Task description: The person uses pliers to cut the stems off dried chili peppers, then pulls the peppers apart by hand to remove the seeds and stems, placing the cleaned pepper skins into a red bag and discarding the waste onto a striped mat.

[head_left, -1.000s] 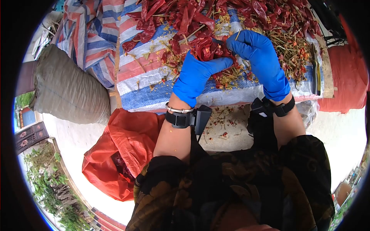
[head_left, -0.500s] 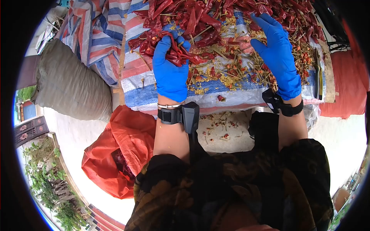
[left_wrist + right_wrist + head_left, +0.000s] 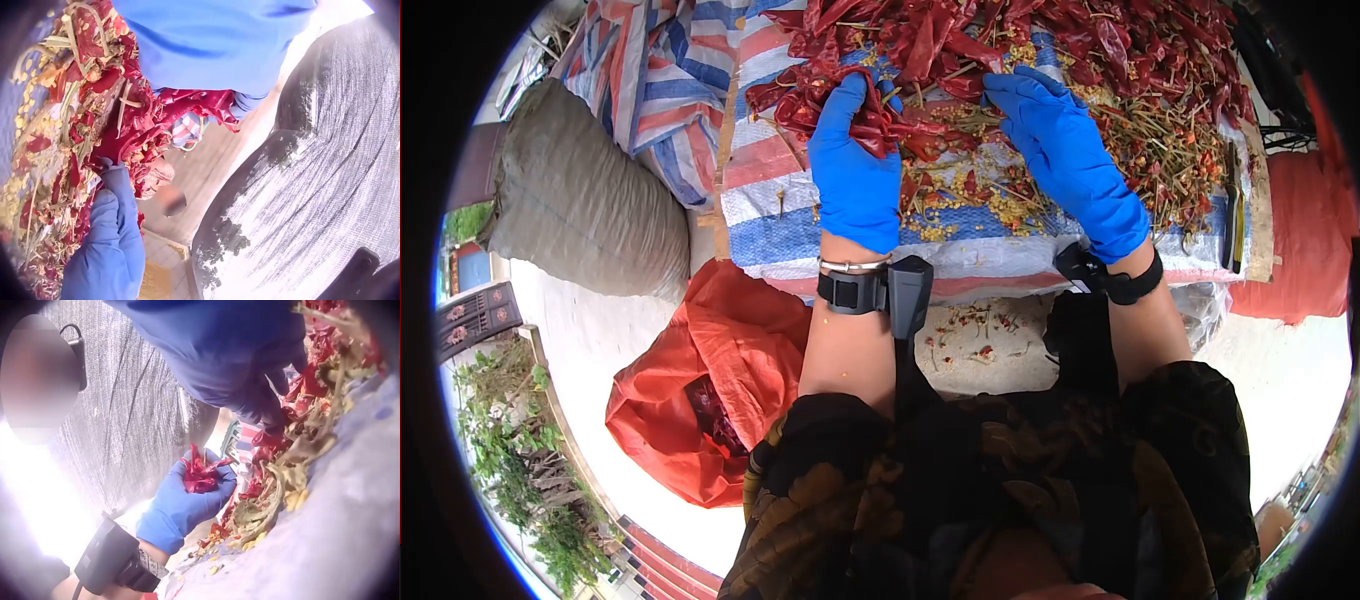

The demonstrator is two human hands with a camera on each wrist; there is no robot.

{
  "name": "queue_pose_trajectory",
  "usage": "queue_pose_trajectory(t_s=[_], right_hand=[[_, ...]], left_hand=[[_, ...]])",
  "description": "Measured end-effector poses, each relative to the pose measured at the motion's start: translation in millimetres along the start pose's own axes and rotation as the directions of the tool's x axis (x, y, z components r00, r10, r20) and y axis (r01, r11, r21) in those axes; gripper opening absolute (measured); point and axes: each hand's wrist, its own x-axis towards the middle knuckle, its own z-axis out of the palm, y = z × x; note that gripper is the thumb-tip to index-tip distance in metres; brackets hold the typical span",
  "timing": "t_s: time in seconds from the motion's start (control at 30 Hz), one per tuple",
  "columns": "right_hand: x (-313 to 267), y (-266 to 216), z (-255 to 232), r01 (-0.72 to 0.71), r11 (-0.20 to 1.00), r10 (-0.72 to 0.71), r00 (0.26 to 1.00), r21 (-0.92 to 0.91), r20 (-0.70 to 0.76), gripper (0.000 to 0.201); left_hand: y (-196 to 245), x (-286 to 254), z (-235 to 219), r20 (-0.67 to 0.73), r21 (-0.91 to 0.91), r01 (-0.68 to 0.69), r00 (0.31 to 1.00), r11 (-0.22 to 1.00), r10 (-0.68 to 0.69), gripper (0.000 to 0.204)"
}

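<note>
In the head view my left hand (image 3: 855, 190), in a blue glove, grips a bunch of dried red chilies (image 3: 878, 130) over the left part of the striped sheet. The right wrist view shows this bunch (image 3: 201, 478) inside the curled left fingers. My right hand (image 3: 1068, 165), also gloved in blue, reaches leftward over the heap. Its thumb and finger pinch a dried red chili (image 3: 111, 147) in the left wrist view. Loose stems (image 3: 1165, 165) and yellow seeds (image 3: 1010, 208) lie around both hands.
A large heap of dried chilies (image 3: 1120, 40) covers the far side of the striped sheet (image 3: 775, 235). A black-and-yellow tool (image 3: 1233, 215) lies at the right edge. A grey sack (image 3: 590, 190) and an open red bag (image 3: 710, 370) stand at the left, another red sack (image 3: 1305, 235) at the right.
My left hand moved left with its chilies from the middle and has stayed there. The right hand swung outward with spread fingers, then came back left and down to a chili.
</note>
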Motion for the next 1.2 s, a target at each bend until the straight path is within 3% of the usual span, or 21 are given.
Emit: queue_pose_trajectory(t_s=[0.03, 0.07, 0.1, 0.13, 0.2, 0.27, 0.33, 0.4, 0.43, 0.5, 0.63, 0.7, 0.83, 0.9, 0.93, 1.0, 1.07, 1.13, 1.2], right_hand=[[0, -1, -2, 0.0, 1.0, 0.0, 1.0, -0.001, 0.0, 0.028], [-1, -3, -4, -0.069, 0.962, 0.083, 0.996, 0.263, -0.044, 0.025], [-2, -5, -6, -0.118, 0.853, 0.174, 0.983, 0.509, -0.064, 0.023], [0, -10, -14, -0.117, 0.853, 0.172, 0.983, 0.509, -0.062, 0.023], [6, -20, -32, -0.203, 0.646, 0.245, 0.968, 0.736, 0.051, 0.021], [6, -23, -35, -0.24, 0.611, 0.231, 0.966, 0.754, 0.12, 0.022], [5, -24, -37, -0.28, 0.576, 0.222, 0.958, 0.768, 0.182, 0.022], [3, -24, -37, -0.318, 0.586, 0.278, 0.943, 0.746, 0.184, 0.022], [2, -24, -37, -0.32, 0.585, 0.282, 0.942, 0.745, 0.183, 0.022], [0, -23, -38, -0.343, 0.551, 0.305, 0.931, 0.761, 0.199, 0.022], [-1, -25, -41, -0.319, 0.568, 0.285, 0.941, 0.759, 0.183, 0.021], [-3, -20, -34, -0.357, 0.528, 0.312, 0.925, 0.77, 0.215, 0.021], [-4, -20, -24, -0.292, 0.467, 0.393, 0.914, 0.835, 0.1, 0.022], [-4, -20, -22, -0.359, 0.664, 0.451, 0.892, 0.656, 0.031, 0.027], [-5, -20, -18, -0.356, 0.665, 0.45, 0.893, 0.656, 0.028, 0.027], [-6, -24, -7, -0.265, 0.739, 0.366, 0.93, 0.62, -0.039, 0.03], [-6, -27, -7, -0.297, 0.766, 0.375, 0.927, 0.569, -0.02, 0.028], [-9, -23, -5, -0.255, 0.788, 0.366, 0.926, 0.561, -0.094, 0.021], [-9, -21, -9, -0.235, 0.828, 0.355, 0.922, 0.509, -0.152, 0.018]], left_hand=[[-1, -1, 1, 0.029, 0.074, -0.011, 1.0, 0.997, 0.009, 0.019], [-2, -2, 2, 0.059, 0.148, -0.024, 0.998, 0.989, 0.015, 0.02], [-3, -3, 4, 0.058, 0.146, -0.024, 0.998, 0.989, 0.016, 0.02], [-4, -4, 6, 0.094, 0.249, -0.02, 0.996, 0.968, -0.003, 0.022], [-7, -11, 12, 0.125, 0.349, -0.021, 0.992, 0.937, -0.024, 0.023], [-7, -21, 17, 0.238, 0.43, -0.082, 0.971, 0.899, -0.025, 0.022], [-10, -20, 15, 0.227, 0.473, -0.006, 0.967, 0.881, -0.116, 0.022], [-12, -19, 15, 0.221, 0.265, 0.154, 0.951, 0.952, -0.215, 0.022], [-14, -20, 15, 0.222, 0.266, 0.157, 0.95, 0.951, -0.219, 0.022], [-18, -22, 16, 0.271, 0.35, 0.035, 0.953, 0.936, -0.137, 0.023], [-18, -24, 24, 0.288, 0.306, 0.082, 0.942, 0.948, -0.174, 0.023], [-17, -26, 25, 0.366, 0.351, 0.036, 0.914, 0.936, -0.172, 0.024], [-15, -20, 10, 0.213, 0.347, 0.083, 0.963, 0.934, -0.165, 0.022], [-11, -19, 8, 0.214, 0.127, 0.192, 0.953, 0.973, -0.216, 0.019], [-10, -19, 10, 0.217, 0.127, 0.19, 0.952, 0.974, -0.214, 0.019], [-9, -22, 15, 0.189, -0.076, 0.264, 0.951, 0.961, -0.247, 0.018], [-9, -25, 16, 0.203, -0.05, 0.288, 0.941, 0.956, -0.272, 0.019], [-10, -25, 15, 0.215, -0.024, 0.312, 0.929, 0.95, -0.3, 0.02], [-13, -25, 9, 0.155, 0.173, 0.245, 0.95, 0.954, -0.272, 0.023]])
